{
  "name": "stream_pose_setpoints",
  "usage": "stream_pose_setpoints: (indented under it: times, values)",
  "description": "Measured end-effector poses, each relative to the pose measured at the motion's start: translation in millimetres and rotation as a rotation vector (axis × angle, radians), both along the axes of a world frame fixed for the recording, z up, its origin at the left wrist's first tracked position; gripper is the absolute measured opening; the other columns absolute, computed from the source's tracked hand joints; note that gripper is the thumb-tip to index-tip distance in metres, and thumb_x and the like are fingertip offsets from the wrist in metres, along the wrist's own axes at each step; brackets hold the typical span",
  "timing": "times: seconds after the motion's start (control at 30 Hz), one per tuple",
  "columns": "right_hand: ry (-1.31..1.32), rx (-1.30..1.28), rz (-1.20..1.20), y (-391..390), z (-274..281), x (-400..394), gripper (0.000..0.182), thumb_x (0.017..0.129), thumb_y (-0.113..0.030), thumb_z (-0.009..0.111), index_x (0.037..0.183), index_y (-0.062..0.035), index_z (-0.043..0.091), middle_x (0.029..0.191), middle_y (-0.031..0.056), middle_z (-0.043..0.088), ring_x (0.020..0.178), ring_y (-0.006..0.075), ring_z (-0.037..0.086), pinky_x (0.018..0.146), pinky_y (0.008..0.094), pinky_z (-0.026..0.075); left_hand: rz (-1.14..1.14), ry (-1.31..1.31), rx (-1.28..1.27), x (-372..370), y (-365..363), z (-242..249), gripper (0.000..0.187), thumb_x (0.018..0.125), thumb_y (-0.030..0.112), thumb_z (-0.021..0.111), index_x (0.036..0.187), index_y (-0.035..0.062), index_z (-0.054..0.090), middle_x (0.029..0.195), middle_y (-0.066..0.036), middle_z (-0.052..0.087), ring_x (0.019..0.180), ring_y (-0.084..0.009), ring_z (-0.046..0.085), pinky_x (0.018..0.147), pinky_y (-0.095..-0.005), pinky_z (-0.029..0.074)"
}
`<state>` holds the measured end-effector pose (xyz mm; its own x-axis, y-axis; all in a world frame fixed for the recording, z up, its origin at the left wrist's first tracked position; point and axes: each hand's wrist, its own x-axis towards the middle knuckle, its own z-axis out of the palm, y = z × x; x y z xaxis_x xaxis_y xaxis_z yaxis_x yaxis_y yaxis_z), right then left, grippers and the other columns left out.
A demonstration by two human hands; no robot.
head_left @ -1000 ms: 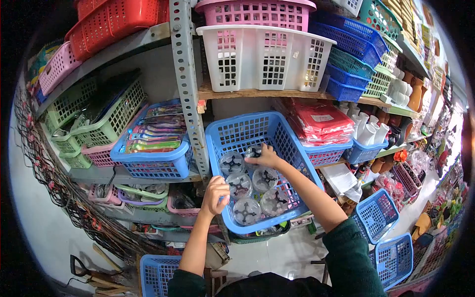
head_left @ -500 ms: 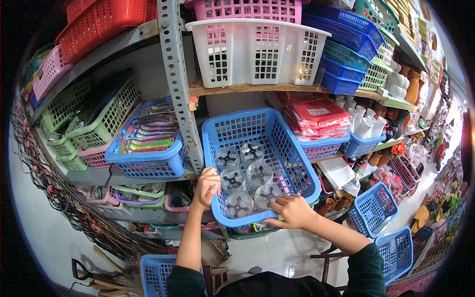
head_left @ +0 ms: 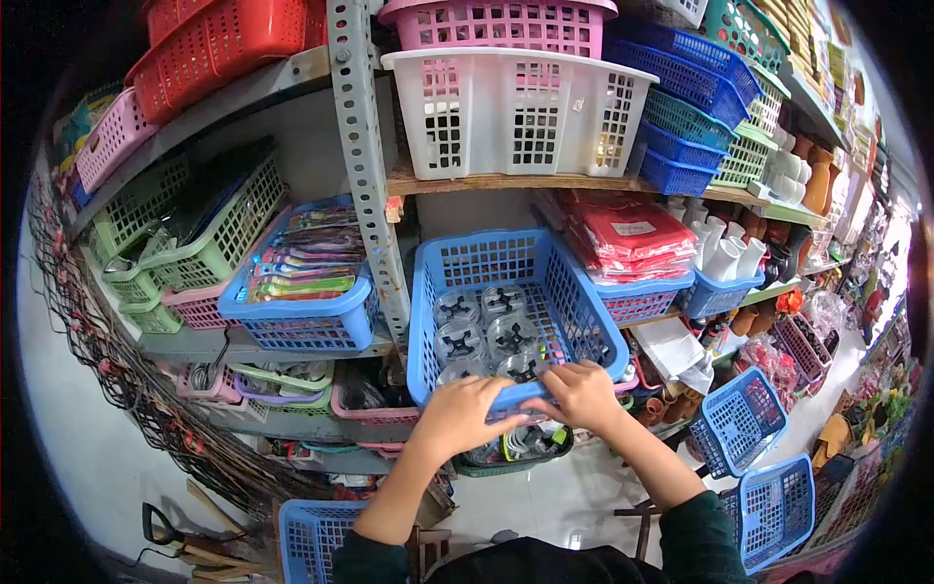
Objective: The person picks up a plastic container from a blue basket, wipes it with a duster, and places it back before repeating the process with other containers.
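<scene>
A blue plastic basket (head_left: 574,292) rests on the middle shelf, its front rim toward me. Several round clear containers (head_left: 512,334) with dark cross-shaped pieces stand in its left part. My left hand (head_left: 467,414) is closed over the front rim, left of centre. My right hand (head_left: 581,394) grips the same rim further right, thumb outside and fingers over the edge. The two thumbs nearly meet.
A perforated metal post (head_left: 362,165) rises left of the basket. Above is a white basket (head_left: 520,117) on a wooden shelf. Red packets (head_left: 628,234) lie to the right, a blue basket of toothbrushes (head_left: 306,316) to the left. Blue baskets (head_left: 744,414) stand lower right.
My left hand has moved from the basket's left side to its front rim. My right hand has left the containers and grips the rim. The basket sits slightly further back and more level.
</scene>
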<state>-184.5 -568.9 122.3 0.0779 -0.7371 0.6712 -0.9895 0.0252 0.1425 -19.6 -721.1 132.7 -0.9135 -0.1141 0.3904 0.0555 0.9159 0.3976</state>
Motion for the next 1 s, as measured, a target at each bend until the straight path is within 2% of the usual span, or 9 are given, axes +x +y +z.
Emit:
stream_pose_setpoints:
  times: [0.23, 0.47, 0.6, 0.63, 0.67, 0.73, 0.77, 0.87, 1.0]
  values:
    - [0.03, -0.03, -0.074, -52, -9, -43, 0.045, 0.082, -0.051, 0.063, 0.067, -0.01, 0.054, 0.061, 0.0054, 0.056, 0.056, 0.0234, 0.061, 0.053, 0.0335, 0.047, 0.125, 0.282, -0.271, -49, -46, -29, 0.036, 0.086, 0.041, 0.062, 0.112, 0.0162, 0.065, 0.086, -0.005, 0.069, 0.081, -0.0212, 0.066, 0.071, -0.0348, 0.051]
    - [-0.05, -0.003, -0.087, -79, -2, -66, 0.047, 0.083, -0.054, 0.061, 0.074, -0.0075, 0.06, 0.064, 0.0083, 0.059, 0.057, 0.0273, 0.061, 0.054, 0.0374, 0.048, 0.195, 0.309, -0.311, -73, -68, -27, 0.037, 0.084, 0.041, 0.065, 0.114, 0.019, 0.067, 0.091, -0.003, 0.07, 0.084, -0.0205, 0.064, 0.075, -0.0353, 0.049]
    - [-0.076, -0.035, -0.193, -74, -4, -55, 0.042, 0.081, -0.05, 0.064, 0.075, -0.0084, 0.061, 0.075, 0.006, 0.062, 0.081, 0.0237, 0.063, 0.071, 0.0362, 0.047, 0.253, 0.251, -0.307, -70, -59, -25, 0.044, 0.083, 0.039, 0.066, 0.119, 0.016, 0.064, 0.104, -0.003, 0.066, 0.096, -0.0193, 0.059, 0.087, -0.0365, 0.043]
    - [-0.142, 0.075, -0.255, -70, -2, -48, 0.037, 0.08, -0.044, 0.066, 0.088, -0.0084, 0.063, 0.091, 0.0064, 0.063, 0.096, 0.024, 0.058, 0.084, 0.0383, 0.042, 0.25, 0.251, -0.308, -70, -54, -26, 0.044, 0.083, 0.039, 0.066, 0.119, 0.016, 0.064, 0.104, -0.003, 0.066, 0.096, -0.0193, 0.059, 0.087, -0.0365, 0.043]
    - [-0.142, 0.074, -0.258, -69, -6, -44, 0.037, 0.08, -0.044, 0.066, 0.088, -0.0084, 0.063, 0.091, 0.0064, 0.063, 0.096, 0.024, 0.058, 0.084, 0.0383, 0.042, 0.296, 0.34, -0.311, -70, -47, -29, 0.047, 0.082, 0.038, 0.066, 0.123, 0.0146, 0.061, 0.11, -0.003, 0.064, 0.102, -0.0201, 0.057, 0.092, -0.0385, 0.04]
    - [-0.164, -0.191, -0.173, -67, -17, -35, 0.039, 0.081, -0.036, 0.066, 0.108, -0.0083, 0.061, 0.107, 0.0089, 0.06, 0.105, 0.0264, 0.055, 0.093, 0.042, 0.038, 0.324, 0.403, -0.208, -74, -35, -45, 0.057, 0.08, 0.033, 0.068, 0.131, 0.0122, 0.053, 0.128, -0.003, 0.055, 0.118, -0.0223, 0.049, 0.103, -0.0458, 0.028]
    - [-0.191, -0.173, -0.189, -62, -22, -30, 0.048, 0.081, -0.028, 0.066, 0.124, -0.0086, 0.055, 0.12, 0.0112, 0.055, 0.114, 0.0287, 0.051, 0.102, 0.0448, 0.034, 0.352, 0.423, -0.205, -74, -25, -50, 0.06, 0.078, 0.032, 0.069, 0.132, 0.0122, 0.053, 0.131, -0.004, 0.053, 0.121, -0.0229, 0.047, 0.105, -0.0476, 0.027]
    - [-0.3, -0.205, -0.158, -39, -27, -18, 0.048, 0.08, -0.018, 0.066, 0.126, -0.0067, 0.054, 0.127, 0.0131, 0.054, 0.121, 0.0311, 0.048, 0.107, 0.0491, 0.03, 0.38, 0.445, -0.114, -75, 2, -61, 0.061, 0.074, 0.027, 0.072, 0.131, 0.0142, 0.054, 0.141, -0.006, 0.045, 0.133, -0.0285, 0.037, 0.113, -0.0549, 0.014]
    - [-0.506, -0.264, -0.105, -2, -38, -15, 0.046, 0.079, -0.009, 0.067, 0.123, -0.0035, 0.055, 0.126, 0.0135, 0.057, 0.122, 0.0343, 0.049, 0.104, 0.0464, 0.035, 0.208, 0.541, 0.038, -88, 27, -79, 0.05, 0.076, 0.025, 0.07, 0.124, 0.0148, 0.06, 0.139, -0.007, 0.049, 0.135, -0.0289, 0.037, 0.111, -0.0576, 0.017]
